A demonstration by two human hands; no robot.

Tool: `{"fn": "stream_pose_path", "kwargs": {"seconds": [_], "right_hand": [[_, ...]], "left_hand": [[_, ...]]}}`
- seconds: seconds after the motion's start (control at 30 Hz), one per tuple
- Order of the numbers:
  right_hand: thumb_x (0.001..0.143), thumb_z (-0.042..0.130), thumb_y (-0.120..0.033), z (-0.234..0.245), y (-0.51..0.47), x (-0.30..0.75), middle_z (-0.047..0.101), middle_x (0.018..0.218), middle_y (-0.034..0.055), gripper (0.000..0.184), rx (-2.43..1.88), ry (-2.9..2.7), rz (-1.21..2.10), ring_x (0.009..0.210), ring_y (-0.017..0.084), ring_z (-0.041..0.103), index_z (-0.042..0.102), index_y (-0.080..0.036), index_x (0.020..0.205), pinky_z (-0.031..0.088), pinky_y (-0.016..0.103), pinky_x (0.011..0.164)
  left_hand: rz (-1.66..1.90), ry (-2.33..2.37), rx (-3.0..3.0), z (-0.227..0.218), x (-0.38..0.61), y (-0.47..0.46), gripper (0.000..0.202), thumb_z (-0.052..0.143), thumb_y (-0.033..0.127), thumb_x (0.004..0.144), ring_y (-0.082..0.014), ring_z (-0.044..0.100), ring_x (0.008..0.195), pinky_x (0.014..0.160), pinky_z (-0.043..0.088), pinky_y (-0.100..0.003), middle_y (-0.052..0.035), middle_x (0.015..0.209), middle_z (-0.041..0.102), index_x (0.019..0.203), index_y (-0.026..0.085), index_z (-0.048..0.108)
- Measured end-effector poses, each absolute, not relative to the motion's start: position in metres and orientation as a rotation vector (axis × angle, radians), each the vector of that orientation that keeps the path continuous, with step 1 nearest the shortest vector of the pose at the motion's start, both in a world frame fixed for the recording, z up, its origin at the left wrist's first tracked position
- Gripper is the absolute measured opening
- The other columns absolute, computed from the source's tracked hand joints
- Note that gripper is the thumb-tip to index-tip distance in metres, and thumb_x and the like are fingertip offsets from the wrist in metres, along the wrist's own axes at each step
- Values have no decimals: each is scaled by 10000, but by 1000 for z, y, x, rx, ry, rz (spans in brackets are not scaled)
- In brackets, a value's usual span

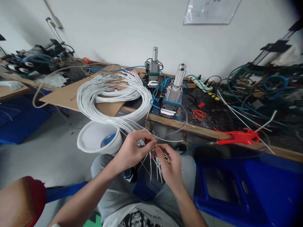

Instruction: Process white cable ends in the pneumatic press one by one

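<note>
My left hand (138,145) is closed, with thumb and fingertips pinched at the end of a thin white wire. Close beside it, touching or nearly so, my right hand (169,160) pinches at the same spot; the small part between the fingertips is hidden. From the bench a large looped bundle of white wires (84,104) runs down to my hands. Its loose ends (158,168) hang below them, between my knees.
A white bucket (81,143) stands at left below the bench. Two pneumatic presses (174,91) (153,71) sit ahead on the bench. Orange-handled scissors (199,114) and a red air gun (241,137) lie to the right. Blue stools (267,189) flank me at right.
</note>
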State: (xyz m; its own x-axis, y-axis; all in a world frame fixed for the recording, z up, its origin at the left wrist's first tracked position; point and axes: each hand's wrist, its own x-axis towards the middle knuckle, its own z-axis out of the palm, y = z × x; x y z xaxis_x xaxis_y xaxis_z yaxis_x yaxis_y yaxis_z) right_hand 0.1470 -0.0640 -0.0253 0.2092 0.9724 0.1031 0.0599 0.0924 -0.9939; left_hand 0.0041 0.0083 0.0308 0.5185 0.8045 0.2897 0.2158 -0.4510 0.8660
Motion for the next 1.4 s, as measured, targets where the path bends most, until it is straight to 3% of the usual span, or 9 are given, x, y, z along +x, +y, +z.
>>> {"fn": "stream_pose_path", "kwargs": {"seconds": [0.13,0.3,0.4,0.6,0.77,0.9,1.07,1.4], "right_hand": [[942,569,-389,-33,-68,150,696,772,43,237,-1342,-1178,906,762,180,626,705,-195,948,447,304,761],[911,604,-434,-28,-62,150,656,662,26,278,-1256,-991,1017,649,140,562,693,-176,857,426,268,647],[881,643,-450,-26,-56,152,643,630,18,292,-1190,-872,1079,605,121,529,687,-168,819,418,257,623],[801,718,-466,-35,-39,160,608,594,8,315,-1140,-655,1140,570,100,473,692,-153,771,368,251,606],[705,786,-486,-39,-19,169,556,547,-13,353,-1119,-552,1157,542,82,441,703,-145,741,326,243,594],[588,851,-488,-39,-1,176,548,546,-19,398,-1122,-451,1151,530,74,440,707,-141,719,311,236,573],[496,896,-423,-40,18,184,573,588,-19,404,-1108,-339,1121,536,68,448,713,-146,726,299,225,542],[520,908,-427,-42,16,181,669,652,5,377,-1140,-360,1067,589,72,525,749,-162,737,362,203,583]], "left_hand": [[861,822,1879,25,4,13,195,614,284,886,-112,632,752,718,477,-228,-44,804,696,819,132,716],[943,935,1798,11,-5,22,368,636,425,875,-144,646,872,797,496,-254,-65,970,724,1118,158,709],[1111,1248,1644,-12,-24,30,396,623,487,861,-159,639,850,774,480,-265,-54,947,726,1069,165,723],[1262,1947,1364,-102,-87,28,353,547,425,858,-213,628,946,865,464,-314,-61,957,702,1029,161,705],[855,2301,1550,-195,-135,1,407,469,406,884,-318,529,1226,1050,386,-457,-127,1234,626,1150,166,664],[494,2410,1689,-245,-142,-17,437,382,372,911,-313,503,1225,1064,349,-479,-119,1297,592,1181,156,650],[490,2333,1876,-264,-136,-20,421,348,374,929,-262,523,1185,1071,325,-437,-67,1250,627,1131,187,666],[578,2315,1953,-270,-137,-20,473,299,422,933,-259,561,1113,1056,322,-442,-51,1188,663,1081,200,690]]}}
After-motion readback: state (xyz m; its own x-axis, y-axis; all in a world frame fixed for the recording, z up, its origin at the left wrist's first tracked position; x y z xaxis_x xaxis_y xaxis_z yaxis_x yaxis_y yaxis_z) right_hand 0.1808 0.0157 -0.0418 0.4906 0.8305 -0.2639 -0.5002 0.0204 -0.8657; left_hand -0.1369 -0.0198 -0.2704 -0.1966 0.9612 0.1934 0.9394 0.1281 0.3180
